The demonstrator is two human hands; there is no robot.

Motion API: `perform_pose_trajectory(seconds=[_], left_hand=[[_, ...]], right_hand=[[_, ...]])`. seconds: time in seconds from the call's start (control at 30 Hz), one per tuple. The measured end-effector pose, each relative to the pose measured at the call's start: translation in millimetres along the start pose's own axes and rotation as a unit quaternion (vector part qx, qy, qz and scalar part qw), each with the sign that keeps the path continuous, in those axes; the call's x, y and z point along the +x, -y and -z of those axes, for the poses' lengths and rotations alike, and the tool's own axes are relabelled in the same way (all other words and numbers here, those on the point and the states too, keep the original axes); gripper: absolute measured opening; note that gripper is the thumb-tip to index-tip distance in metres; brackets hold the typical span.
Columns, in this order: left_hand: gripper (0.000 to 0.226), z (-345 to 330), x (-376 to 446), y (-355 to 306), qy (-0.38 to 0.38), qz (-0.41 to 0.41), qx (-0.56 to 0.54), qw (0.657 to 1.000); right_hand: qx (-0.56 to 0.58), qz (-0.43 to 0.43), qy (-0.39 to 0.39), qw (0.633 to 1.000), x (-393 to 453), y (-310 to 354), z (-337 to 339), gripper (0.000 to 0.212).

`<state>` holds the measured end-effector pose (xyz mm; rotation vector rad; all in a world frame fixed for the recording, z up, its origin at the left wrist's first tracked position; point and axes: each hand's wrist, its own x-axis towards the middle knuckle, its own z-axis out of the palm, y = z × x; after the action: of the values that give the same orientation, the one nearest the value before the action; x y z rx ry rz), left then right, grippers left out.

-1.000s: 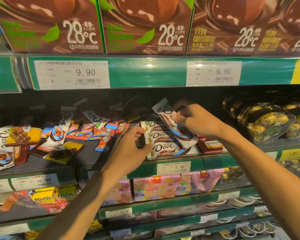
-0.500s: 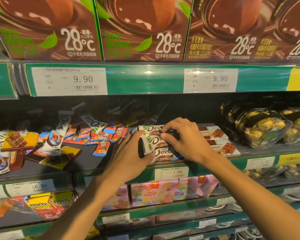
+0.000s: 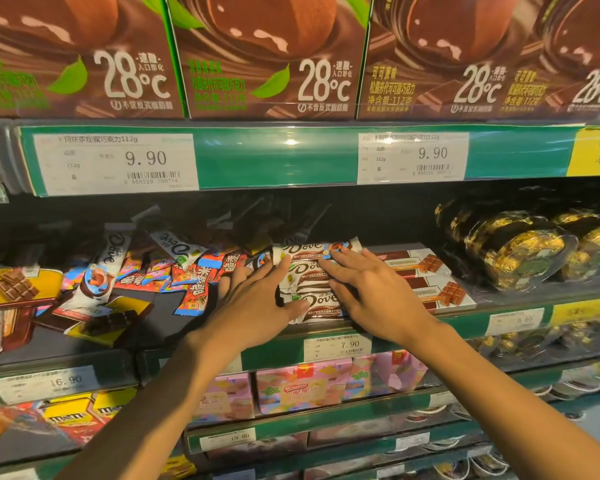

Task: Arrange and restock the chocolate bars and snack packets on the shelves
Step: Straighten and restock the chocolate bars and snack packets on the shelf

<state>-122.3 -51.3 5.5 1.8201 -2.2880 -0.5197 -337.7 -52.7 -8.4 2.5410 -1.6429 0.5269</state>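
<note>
Dove bars [image 3: 307,271] stacked at shelf [image 3: 465,325] front, long axes left-right. Left hand [image 3: 257,303] flat against stack's left end; right hand [image 3: 371,292] flat on its right end. Both released, fingers straight, grasping nothing. Stack lies between hands.

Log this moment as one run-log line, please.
step: squaring Dove bar stack | left hand: flat against stack's left side | right hand: flat on top | loose red packets: unsorted

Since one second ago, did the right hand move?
Yes. The right hand came down from holding a bar up and now rests flat on the Dove stack above the 7.90 tag.
</note>
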Motion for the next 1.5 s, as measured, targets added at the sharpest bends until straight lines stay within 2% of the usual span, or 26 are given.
perform_pose_trajectory(seconds=[0.17,0.33,0.4,0.5,0.63,0.73,0.83,1.0,1.1,1.33,1.5], left_hand=[[0.081,3,12,0,-0.003,-0.009,0.039,0.999],[0.085,3,16,12,-0.1,-0.016,0.036,0.994],[0.081,3,15,17,-0.105,-0.013,0.043,0.993],[0.074,2,10,22,-0.09,-0.026,0.102,0.99],[0.056,5,0,28,-0.123,-0.058,0.161,0.978],[0.037,7,-6,34,-0.157,-0.07,0.155,0.973],[0.021,12,-6,35,-0.195,-0.055,0.104,0.974],[0.04,18,0,20,-0.159,0.01,0.124,0.98],[0.037,22,1,16,-0.161,0.022,0.11,0.981],[0.043,40,-23,10,-0.059,0.105,0.082,0.989],[0.026,48,-36,12,-0.03,0.109,0.059,0.992]], right_hand=[[-0.012,-0.012,0.025,1.0,9,-4,4,0.05],[-0.021,-0.036,0.008,0.999,6,5,2,0.054],[-0.017,-0.041,0.002,0.999,5,9,1,0.056],[-0.013,-0.04,0.017,0.999,6,11,0,0.056],[-0.005,-0.047,0.036,0.998,6,10,-1,0.056],[-0.001,-0.054,0.049,0.997,7,9,0,0.056],[-0.005,-0.057,0.056,0.997,8,11,0,0.057],[-0.009,-0.07,0.034,0.997,7,18,3,0.057],[-0.007,-0.083,0.001,0.997,7,22,7,0.057],[0.029,-0.072,-0.081,0.994,3,39,9,0.049],[0.063,-0.047,-0.098,0.992,4,58,9,0.046]])
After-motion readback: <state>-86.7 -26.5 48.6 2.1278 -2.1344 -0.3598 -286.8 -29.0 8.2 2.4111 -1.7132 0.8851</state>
